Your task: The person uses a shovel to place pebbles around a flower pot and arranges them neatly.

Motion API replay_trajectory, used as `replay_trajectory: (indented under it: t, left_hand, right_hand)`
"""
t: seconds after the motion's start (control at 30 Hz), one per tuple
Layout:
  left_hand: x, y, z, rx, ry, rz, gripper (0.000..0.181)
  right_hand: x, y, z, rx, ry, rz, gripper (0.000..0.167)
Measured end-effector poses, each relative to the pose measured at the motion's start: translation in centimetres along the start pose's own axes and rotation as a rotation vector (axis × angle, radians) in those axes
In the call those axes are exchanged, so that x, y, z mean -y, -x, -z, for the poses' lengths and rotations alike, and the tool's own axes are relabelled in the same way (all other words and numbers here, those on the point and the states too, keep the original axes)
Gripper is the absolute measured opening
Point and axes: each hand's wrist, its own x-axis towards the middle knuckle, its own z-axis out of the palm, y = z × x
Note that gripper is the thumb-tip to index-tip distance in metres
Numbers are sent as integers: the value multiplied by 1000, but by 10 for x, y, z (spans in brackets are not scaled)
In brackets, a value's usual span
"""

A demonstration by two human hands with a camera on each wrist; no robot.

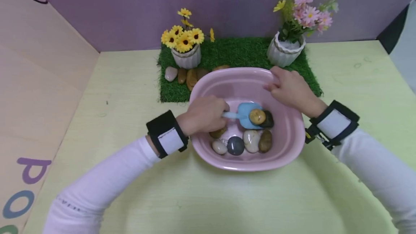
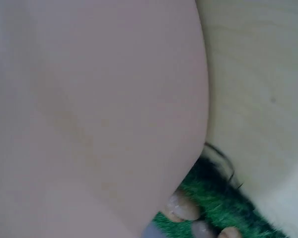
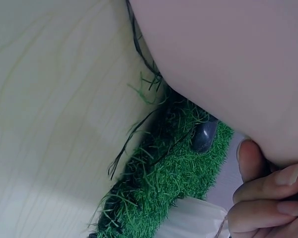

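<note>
A pink basin (image 1: 208, 160) stands on the table, partly over a grass mat, with several smooth stones inside. My left hand (image 1: 208, 114) grips the pale handle of a light blue toy shovel (image 1: 245, 109) within the basin. On the shovel's scoop sits a tan stone (image 1: 257, 116), and a black stone (image 1: 268, 119) lies by its edge. Along the basin floor are a dark grey stone (image 1: 235, 146), a white stone (image 1: 251, 141) and a brown stone (image 1: 265, 141). My right hand (image 1: 292, 89) holds the far right rim; its curled fingers (image 3: 263, 213) show in the right wrist view.
Behind the basin lies the green grass mat (image 1: 234, 51). It bears a pot of yellow flowers (image 1: 186, 59), a pot of pink flowers (image 1: 282, 51) and a row of stones (image 1: 191, 78). A purple wall (image 1: 130, 13) rises at the back.
</note>
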Motion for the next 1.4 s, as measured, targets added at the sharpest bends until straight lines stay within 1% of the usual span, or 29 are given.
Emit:
replay_trajectory:
  t: [0.07,0.13,0.23,0.3,0.5,0.67,0.83,0.9,1.07,1.13,1.2,1.27,1.4]
  left_hand:
    - [2,0,0,-23,30,-17,13]
    - [4,0,-1,-34,58,-30,12]
    - [6,1,-2,-39,81,-44,13]
    - [7,1,-2,-38,94,-41,15]
    - [6,2,-3,-54,115,-30,20]
    - [6,2,-4,-77,118,-48,23]
    - [6,4,-4,-79,134,-63,22]
    - [7,5,-4,-83,153,-83,21]
    - [8,7,-5,-100,233,-158,18]
    - [8,7,-5,-106,257,-174,18]
    - [8,8,-5,-120,263,-176,18]
    - [7,8,-5,-139,258,-164,19]
    - [7,9,-6,-195,221,-134,19]
  right_hand:
    - [0,-1,1,2,-1,0,22]
    - [0,-1,1,5,-3,-3,23]
    - [1,-1,1,8,-5,2,23]
    - [1,-1,2,5,-4,4,23]
    - [-1,-2,3,0,-5,2,24]
    - [-1,-1,4,-3,-15,6,23]
    - [0,-1,3,3,-32,7,23]
    - [0,-1,3,3,-33,7,23]
    - [0,-1,2,0,-30,14,23]
    - [-1,-1,2,-2,-28,13,22]
    - [-1,-1,2,-4,-19,10,23]
    - [0,-1,2,-6,-6,5,24]
    - [1,-1,2,-17,9,6,24]
